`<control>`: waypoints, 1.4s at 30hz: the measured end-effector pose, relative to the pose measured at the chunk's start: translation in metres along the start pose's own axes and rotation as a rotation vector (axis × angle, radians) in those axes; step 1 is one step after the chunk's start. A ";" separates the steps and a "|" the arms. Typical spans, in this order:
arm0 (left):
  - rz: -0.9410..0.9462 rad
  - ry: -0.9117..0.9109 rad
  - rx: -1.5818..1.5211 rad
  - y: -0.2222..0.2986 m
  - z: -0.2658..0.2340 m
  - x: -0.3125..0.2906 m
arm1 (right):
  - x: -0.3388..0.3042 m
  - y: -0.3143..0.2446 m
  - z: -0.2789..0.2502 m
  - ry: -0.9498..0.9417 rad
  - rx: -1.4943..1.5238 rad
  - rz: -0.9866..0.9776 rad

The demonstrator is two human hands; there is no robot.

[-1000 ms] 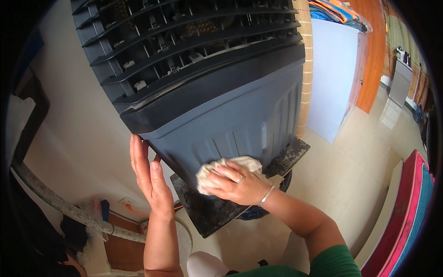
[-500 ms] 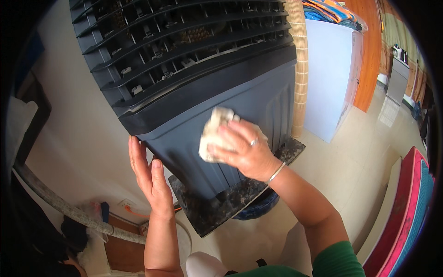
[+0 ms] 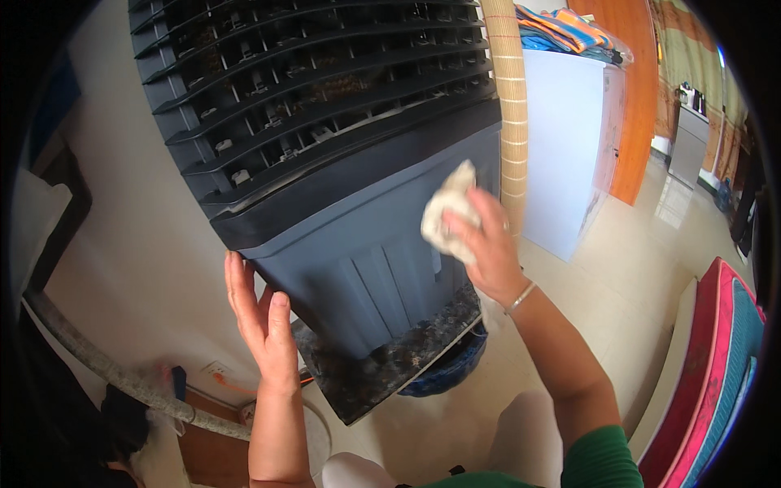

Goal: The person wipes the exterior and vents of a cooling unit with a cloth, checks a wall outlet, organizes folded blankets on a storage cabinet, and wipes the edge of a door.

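Observation:
A tall dark grey air cooler (image 3: 333,236) with black louvres across its upper part fills the middle of the view. It stands on a black mottled slab (image 3: 386,374). Bunched in my right hand (image 3: 495,252) is a cream cloth (image 3: 443,218), at the right part of the cooler's smooth lower panel; one end of the cloth hangs below my wrist. My left hand (image 3: 264,325) is open, fingers up, against the panel's left edge. Its palm holds nothing.
Under the slab sits a round blue object (image 3: 449,370). A rolled bamboo mat (image 3: 511,106) stands right of the cooler, beside a white cabinet (image 3: 565,146) topped with folded cloth (image 3: 569,31). A grey hose (image 3: 98,354) runs at lower left; a pink and teal mattress (image 3: 716,374) lies at right.
My right hand and the cloth have moved right and slightly up across the panel, uncovering its middle grooves. My left hand stays at the left edge. The view has shifted slightly.

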State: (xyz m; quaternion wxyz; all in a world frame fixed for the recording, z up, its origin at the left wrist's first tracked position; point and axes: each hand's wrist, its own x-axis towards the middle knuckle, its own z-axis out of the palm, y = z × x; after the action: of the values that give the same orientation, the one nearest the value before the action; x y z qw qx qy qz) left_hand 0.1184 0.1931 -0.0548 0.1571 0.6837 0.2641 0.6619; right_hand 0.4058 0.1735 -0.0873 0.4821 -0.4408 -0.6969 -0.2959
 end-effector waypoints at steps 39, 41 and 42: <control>0.197 0.192 0.305 -0.037 0.027 0.000 | 0.006 0.069 0.048 0.462 0.055 0.600; 0.220 0.189 0.341 -0.038 0.028 0.000 | -0.050 0.080 0.071 0.435 0.056 0.874; 0.218 0.197 0.333 -0.039 0.029 0.000 | -0.081 0.084 0.079 0.391 0.033 0.958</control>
State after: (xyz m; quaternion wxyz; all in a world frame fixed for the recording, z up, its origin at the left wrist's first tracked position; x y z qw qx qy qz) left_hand 0.1415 0.2287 -0.0789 -0.0571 0.6568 0.3084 0.6858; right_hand 0.4606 0.2492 -0.1924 0.6914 -0.6395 -0.3183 -0.1078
